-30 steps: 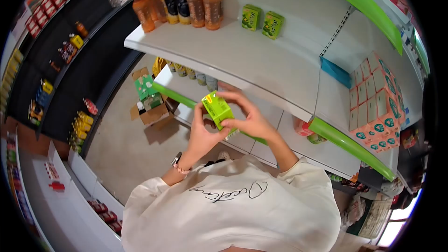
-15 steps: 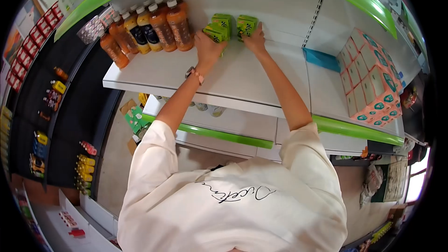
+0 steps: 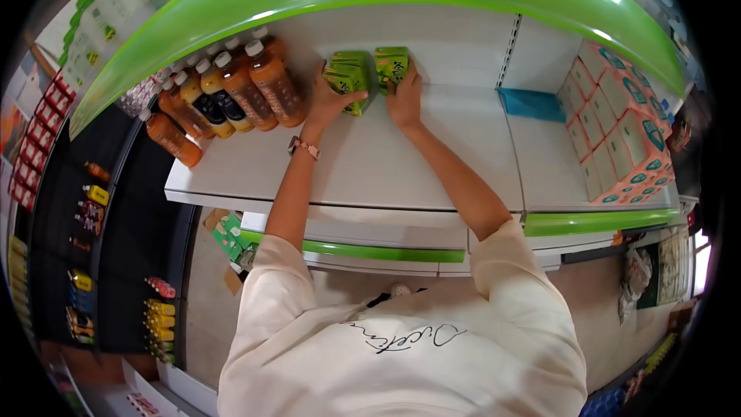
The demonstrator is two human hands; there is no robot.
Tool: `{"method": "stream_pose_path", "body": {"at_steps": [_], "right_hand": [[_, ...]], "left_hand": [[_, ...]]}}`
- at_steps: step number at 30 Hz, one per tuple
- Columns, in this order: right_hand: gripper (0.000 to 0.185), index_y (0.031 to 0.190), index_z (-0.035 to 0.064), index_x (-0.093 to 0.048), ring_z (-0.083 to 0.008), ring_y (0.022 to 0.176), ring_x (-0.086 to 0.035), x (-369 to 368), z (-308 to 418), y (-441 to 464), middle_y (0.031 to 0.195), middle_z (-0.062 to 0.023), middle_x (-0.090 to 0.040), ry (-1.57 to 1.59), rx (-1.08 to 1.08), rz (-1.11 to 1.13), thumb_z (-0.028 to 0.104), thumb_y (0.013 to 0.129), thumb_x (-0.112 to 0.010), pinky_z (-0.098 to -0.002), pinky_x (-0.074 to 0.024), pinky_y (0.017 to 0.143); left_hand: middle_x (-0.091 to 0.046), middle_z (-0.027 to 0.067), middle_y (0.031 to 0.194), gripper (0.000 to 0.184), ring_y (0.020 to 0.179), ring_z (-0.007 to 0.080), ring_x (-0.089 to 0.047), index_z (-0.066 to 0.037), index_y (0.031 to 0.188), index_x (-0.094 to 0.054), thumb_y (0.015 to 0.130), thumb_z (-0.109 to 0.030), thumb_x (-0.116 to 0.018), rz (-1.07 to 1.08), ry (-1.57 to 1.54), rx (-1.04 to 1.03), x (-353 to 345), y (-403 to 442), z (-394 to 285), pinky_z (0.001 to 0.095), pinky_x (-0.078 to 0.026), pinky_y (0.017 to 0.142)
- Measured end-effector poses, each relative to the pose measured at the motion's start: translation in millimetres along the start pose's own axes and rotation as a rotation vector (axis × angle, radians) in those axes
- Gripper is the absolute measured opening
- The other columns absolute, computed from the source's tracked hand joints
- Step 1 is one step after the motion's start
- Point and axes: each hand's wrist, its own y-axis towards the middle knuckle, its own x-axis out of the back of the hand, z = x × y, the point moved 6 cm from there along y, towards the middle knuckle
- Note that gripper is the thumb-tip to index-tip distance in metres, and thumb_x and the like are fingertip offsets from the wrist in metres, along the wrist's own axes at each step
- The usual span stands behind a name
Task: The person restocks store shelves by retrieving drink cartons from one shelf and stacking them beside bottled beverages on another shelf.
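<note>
At upper centre, I register two groups of green boxes (image 3: 349, 77) on one shelf (image 3: 370, 174), both arms (image 3: 455, 174) extended, left hand (image 3: 326, 102) pinching the left group, right hand (image 3: 406, 100) curled against the right group (image 3: 391, 63), grip indeterminate.

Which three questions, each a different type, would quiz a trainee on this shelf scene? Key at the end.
1. Multiple choice: what stands on the shelf to the left of the green boxes?
A) metal cans
B) drink bottles
C) glass jars

2. True or false: the left hand is nearer the drink bottles than the right hand is.

3. Fill in the blank: the flat item between the green boxes and the pink-and-white packs is ____ in colour.

Key: 1 B; 2 true; 3 blue
</note>
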Motion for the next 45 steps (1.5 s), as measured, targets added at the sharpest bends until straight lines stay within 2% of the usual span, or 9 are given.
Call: {"method": "stream_pose_path", "body": {"at_steps": [3,6,10,15,23,29,32,38,45], "right_hand": [[0.066,0.138,-0.0001,-0.025,-0.0419,0.114,-0.042,3,-2,2,0.125,-0.0270,-0.040,0.006,-0.028,-0.022,-0.001,0.081,-0.059,-0.0427,-0.0373,0.096],[0.062,0.135,0.0000,-0.027,-0.0357,0.115,-0.042,3,-11,6,0.124,-0.0239,-0.044,0.046,-0.036,-0.004,0.007,0.085,-0.062,-0.0416,-0.0382,0.096],[0.059,0.131,0.0032,-0.034,-0.0356,0.107,-0.049,-4,-30,11,0.120,-0.0221,-0.046,0.330,-0.174,0.041,0.013,0.083,-0.067,-0.0417,-0.0423,0.090],[0.044,0.120,-0.0009,-0.044,-0.0353,0.105,-0.049,-11,-40,19,0.111,-0.0213,-0.051,0.070,-0.077,0.184,0.025,0.088,-0.061,-0.0423,-0.0421,0.089],[0.040,0.114,-0.0092,-0.045,-0.0380,0.101,-0.045,38,-9,12,0.108,-0.0240,-0.051,-0.012,-0.135,-0.122,0.021,0.091,-0.055,-0.0445,-0.0348,0.089],[0.045,0.116,-0.0085,-0.044,-0.0337,0.096,-0.048,47,13,6,0.104,-0.0223,-0.050,0.264,0.108,-0.229,0.026,0.090,-0.056,-0.0406,-0.0396,0.085],[0.046,0.116,-0.0045,-0.044,-0.0345,0.092,-0.050,45,49,-8,0.101,-0.0211,-0.050,0.297,0.307,-0.072,0.027,0.088,-0.060,-0.0397,-0.0423,0.082],[0.045,0.115,-0.0024,-0.044,-0.0322,0.094,-0.051,18,61,-27,0.104,-0.0196,-0.050,0.171,0.323,0.124,0.030,0.088,-0.060,-0.0382,-0.0431,0.083],[0.049,0.114,-0.0013,-0.043,-0.0330,0.100,-0.052,1,52,-30,0.107,-0.0191,-0.050,-0.101,0.172,0.308,0.030,0.084,-0.065,-0.0390,-0.0454,0.082]], "left_hand": [[-0.058,0.0144,0.116,0.079,0.106,0.0203,-0.056,0.005,0.120,-0.047,0.060,-0.027,-0.087,0.179,-0.324,-0.117,-4,-1,-15,0.0333,-0.047,0.088],[-0.065,0.0080,0.103,0.064,0.095,0.0162,-0.061,0.002,0.114,-0.054,0.065,-0.026,-0.084,0.236,-0.290,0.073,-4,-14,-4,0.0308,-0.049,0.084],[-0.066,0.0100,0.102,0.058,0.091,0.0176,-0.063,0.002,0.112,-0.055,0.069,-0.027,-0.082,0.198,-0.215,0.084,-6,-13,5,0.0303,-0.050,0.080],[-0.067,0.0137,0.100,0.055,0.088,0.0210,-0.065,0.002,0.109,-0.056,0.072,-0.030,-0.079,0.116,0.094,0.010,-5,-19,-5,0.0315,-0.050,0.077],[-0.064,0.0217,0.099,0.051,0.090,0.0337,-0.063,0.006,0.108,-0.054,0.079,-0.032,-0.072,0.119,0.105,0.065,-12,-16,19,0.0392,-0.048,0.078],[-0.063,0.0227,0.099,0.052,0.090,0.0346,-0.062,0.006,0.116,-0.048,0.083,-0.028,-0.067,0.145,0.109,0.034,-18,-9,41,0.0407,-0.048,0.078],[-0.062,0.0191,0.103,0.047,0.092,0.0269,-0.062,0.006,0.121,-0.044,0.086,-0.020,-0.063,0.232,-0.234,0.104,-17,-23,2,0.0373,-0.049,0.077],[-0.060,0.0159,0.107,0.034,0.097,0.0183,-0.060,0.008,0.118,-0.050,0.085,0.000,-0.052,0.354,0.007,0.167,-2,-12,38,0.0290,-0.049,0.079],[-0.061,0.0133,0.109,0.035,0.097,0.0171,-0.059,0.009,0.119,-0.051,0.088,-0.007,-0.050,0.281,-0.448,0.405,8,-22,15,0.0265,-0.045,0.081]]}}
